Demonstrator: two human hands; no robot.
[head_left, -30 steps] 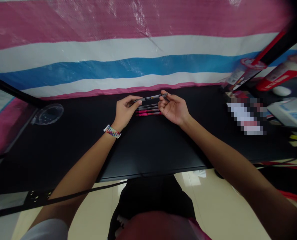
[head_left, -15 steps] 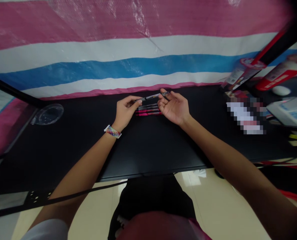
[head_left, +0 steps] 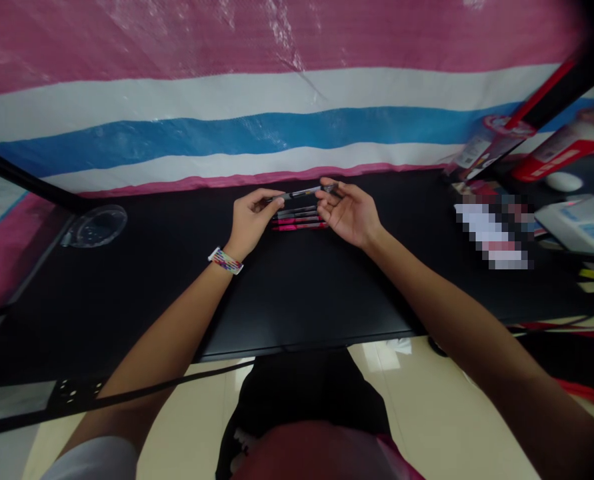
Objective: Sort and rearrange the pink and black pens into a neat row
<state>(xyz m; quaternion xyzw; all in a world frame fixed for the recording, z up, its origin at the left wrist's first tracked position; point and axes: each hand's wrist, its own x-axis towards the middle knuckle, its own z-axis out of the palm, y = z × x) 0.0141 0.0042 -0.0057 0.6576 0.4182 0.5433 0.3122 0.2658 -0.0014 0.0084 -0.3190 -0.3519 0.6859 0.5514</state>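
Note:
A slim pen [head_left: 303, 193] with a clear and dark barrel is held level just above the desk's back part. My left hand [head_left: 251, 223] pinches its left end between thumb and fingers. At the other end, my right hand [head_left: 355, 215] has its palm turned up and its fingers curled around the pen's tip end. Below the held pen, several pens lie side by side: grey-black ones [head_left: 299, 215] farther back and pink-red ones [head_left: 297, 225] nearer me. Both hands partly cover the ends of this row.
On the black desk [head_left: 307, 287], a clear plastic lid [head_left: 99, 225] lies at the left. A clear cup [head_left: 487, 150], a red-and-white container [head_left: 559, 150], a white egg-shaped object [head_left: 564, 181] and papers [head_left: 584, 217] are at the right. A striped sheet [head_left: 277, 127] hangs behind.
Both hands stay almost in place with the pen between them. The right fingers shift slightly at the pen's end, and the view moves very little.

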